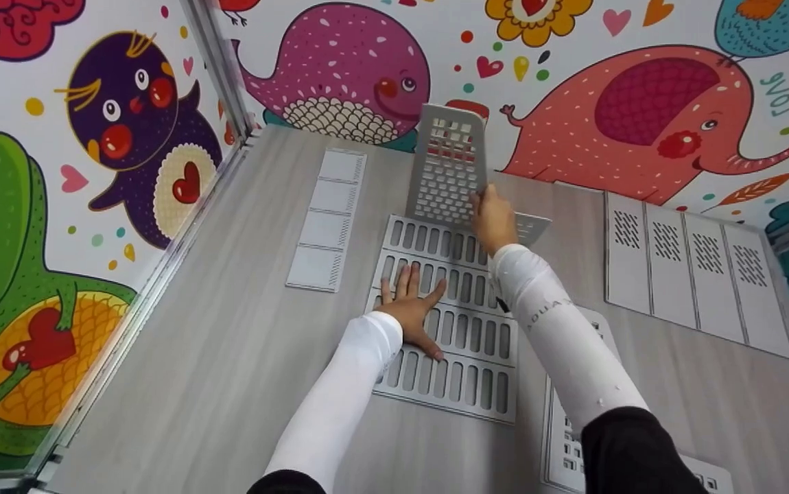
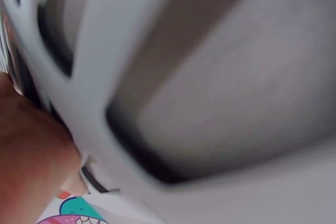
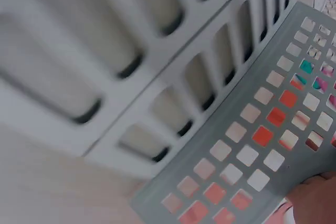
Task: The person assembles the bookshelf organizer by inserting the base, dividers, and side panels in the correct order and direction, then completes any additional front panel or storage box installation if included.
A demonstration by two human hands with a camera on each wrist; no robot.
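My left hand (image 1: pixel 411 312) lies flat with spread fingers on a block of light grey slotted panels (image 1: pixel 444 361), laid edge to edge in rows. Their long rounded slots (image 2: pixel 236 87) fill the left wrist view. At the far end of the block, my right hand (image 1: pixel 495 218) grips the edge of a grey panel with small square holes (image 1: pixel 446 168). This panel stands tilted up, its lower edge close by the slotted panels, and part of it shows to the right of the hand. In the right wrist view, fingers (image 3: pixel 317 200) overlap the square-holed panel.
On the left lies a strip of plain grey panels (image 1: pixel 319 219). Several panels with slanted slits (image 1: pixel 700 267) lie at the right. More panels with square cutouts (image 1: pixel 559 439) sit partly under my right arm. Cartoon-printed walls (image 1: pixel 463 68) border the wood-look surface (image 1: pixel 230 343).
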